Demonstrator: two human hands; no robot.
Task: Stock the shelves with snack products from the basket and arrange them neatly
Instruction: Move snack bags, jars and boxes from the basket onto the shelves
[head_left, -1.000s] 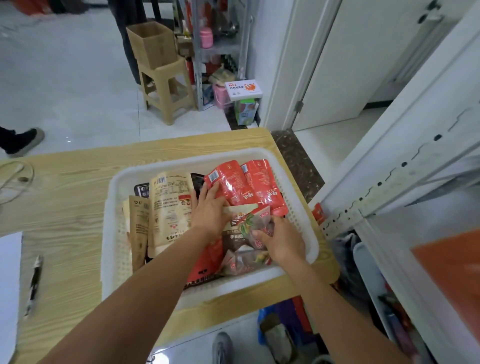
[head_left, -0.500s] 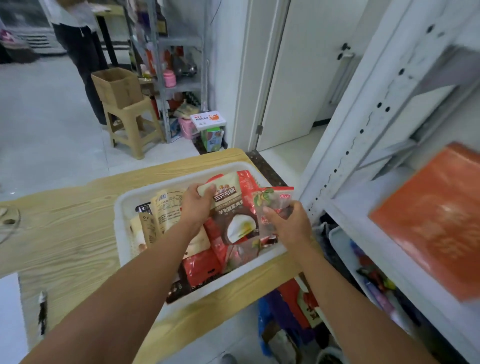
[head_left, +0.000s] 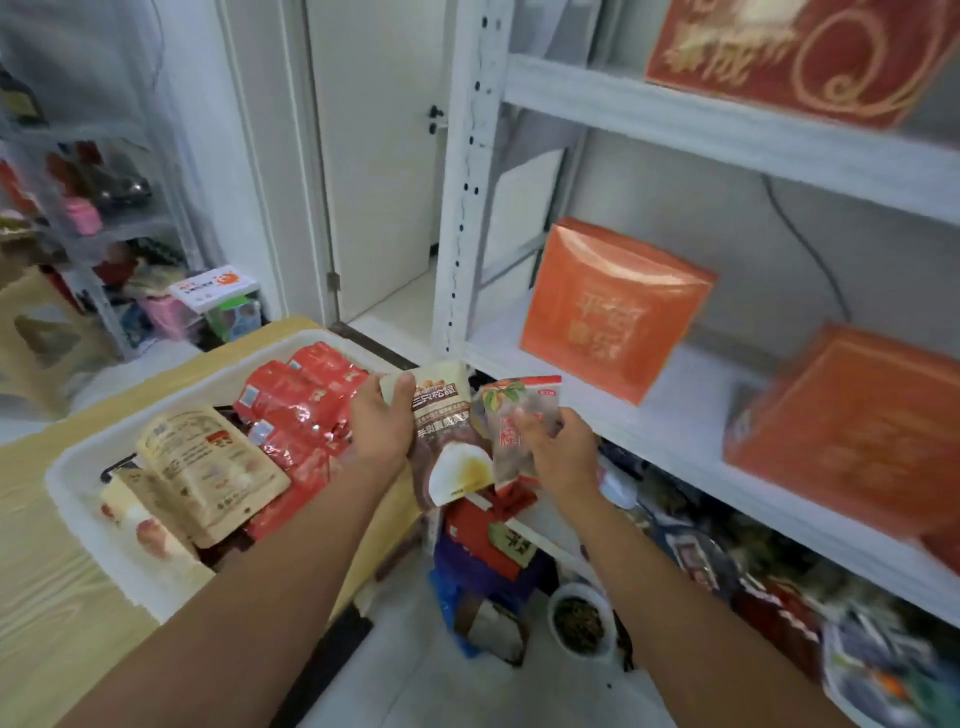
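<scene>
My left hand grips a brown and cream snack bag by its top left corner. My right hand pinches a smaller clear snack pouch with a red top. Both packs hang in the air between the white basket and the white shelf. The basket sits on the wooden table at the left and holds red packets and tan paper bags.
Orange gift boxes stand on the middle shelf board, another further right, a red box above. Below the shelf lie mixed goods, a bowl and red boxes on the floor. A white door is behind.
Both hands have lifted the two packs out of the basket and carried them right, toward the shelf. My view has swung up and right onto the shelf.
</scene>
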